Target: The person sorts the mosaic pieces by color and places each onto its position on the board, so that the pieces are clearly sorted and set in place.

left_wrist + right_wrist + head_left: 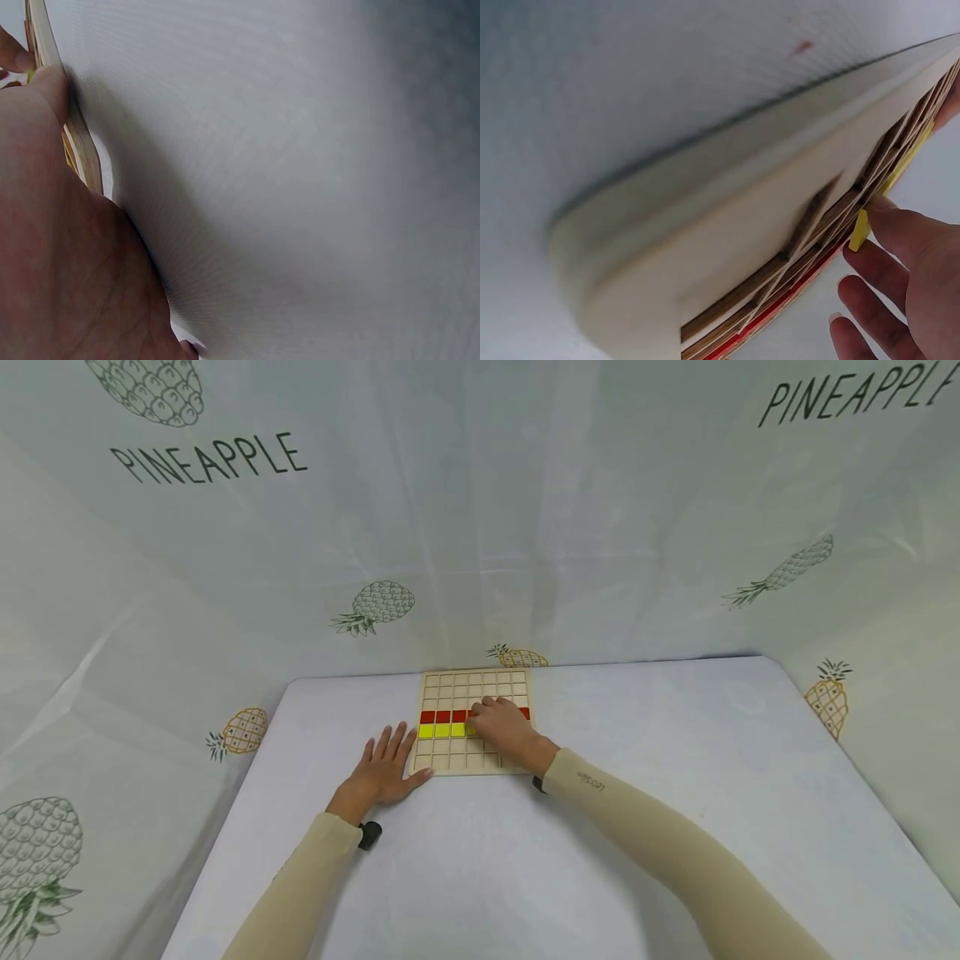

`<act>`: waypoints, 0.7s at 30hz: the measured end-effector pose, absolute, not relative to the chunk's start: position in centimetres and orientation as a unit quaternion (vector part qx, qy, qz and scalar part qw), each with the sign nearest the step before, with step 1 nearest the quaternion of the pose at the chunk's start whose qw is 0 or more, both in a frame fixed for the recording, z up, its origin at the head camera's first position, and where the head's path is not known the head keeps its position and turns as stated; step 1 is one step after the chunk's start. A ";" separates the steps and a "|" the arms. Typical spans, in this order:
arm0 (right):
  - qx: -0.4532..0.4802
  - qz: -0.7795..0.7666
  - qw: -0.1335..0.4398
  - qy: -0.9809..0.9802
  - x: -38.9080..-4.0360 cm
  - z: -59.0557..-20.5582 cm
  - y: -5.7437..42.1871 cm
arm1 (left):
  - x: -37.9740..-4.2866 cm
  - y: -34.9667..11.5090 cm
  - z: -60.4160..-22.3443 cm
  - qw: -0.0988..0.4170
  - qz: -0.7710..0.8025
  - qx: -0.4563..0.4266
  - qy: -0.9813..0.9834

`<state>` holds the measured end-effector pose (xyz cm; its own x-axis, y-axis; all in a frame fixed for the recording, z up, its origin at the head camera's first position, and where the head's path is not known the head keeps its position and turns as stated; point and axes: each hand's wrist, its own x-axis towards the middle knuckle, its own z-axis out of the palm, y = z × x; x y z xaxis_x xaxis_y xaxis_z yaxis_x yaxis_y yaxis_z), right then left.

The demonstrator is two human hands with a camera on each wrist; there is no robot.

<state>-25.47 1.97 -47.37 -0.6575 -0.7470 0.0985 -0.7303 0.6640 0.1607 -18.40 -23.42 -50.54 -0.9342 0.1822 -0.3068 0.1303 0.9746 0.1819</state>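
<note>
A wooden grid board (450, 762) lies flat near the table's far edge. A row of red tiles (443, 717) crosses it, and below that runs a row of yellow tiles (442, 731) on the left part. My right hand (506, 728) is over the board, covering part of both rows. Between its thumb and index finger it pinches a small yellow tile (860, 231), seen tilted at the grid in the right wrist view. Fingers spread, my left hand (382, 772) rests on the table at the board's left edge, its thumb by the lower left corner.
The board stands on a white table (660, 727). Behind and beside it hangs a pale curtain (480, 527) printed with pineapples. Each wrist carries a black band, with the left one (370, 835) showing more fully.
</note>
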 end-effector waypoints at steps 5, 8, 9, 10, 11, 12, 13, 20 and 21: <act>0.410 -0.078 0.086 -0.905 -25.1 -47.4 2.0 | -18.5 -23.5 -50.6 0.166 0.082 0.079 0.980; 0.412 -0.093 0.093 -0.902 -24.7 -47.4 2.1 | -18.5 -23.6 -50.6 0.166 0.083 0.080 0.979; 0.412 -0.099 0.096 -0.901 -24.6 -47.4 2.1 | -18.5 -23.6 -50.6 0.166 0.084 0.080 0.979; 0.413 -0.104 0.100 -0.899 -24.5 -47.4 2.2 | -18.5 -23.6 -50.6 0.166 0.085 0.080 0.979; 0.413 -0.107 0.105 -0.898 -24.3 -47.5 2.3 | -18.5 -23.5 -50.6 0.167 0.086 0.081 0.979; 0.413 -0.110 0.107 -0.898 -24.2 -47.5 2.4 | -18.5 -23.5 -50.6 0.166 0.089 0.081 0.979; 0.414 -0.111 0.109 -0.897 -24.1 -47.6 2.5 | -18.5 -23.5 -50.6 0.167 0.089 0.081 0.979; 0.410 -0.076 0.086 -0.905 -23.5 -47.5 3.3 | -18.5 -23.4 -50.6 0.169 0.084 0.076 0.979; 0.410 -0.071 0.084 -0.905 -23.3 -47.5 3.5 | -18.5 -23.4 -50.6 0.169 0.084 0.076 0.979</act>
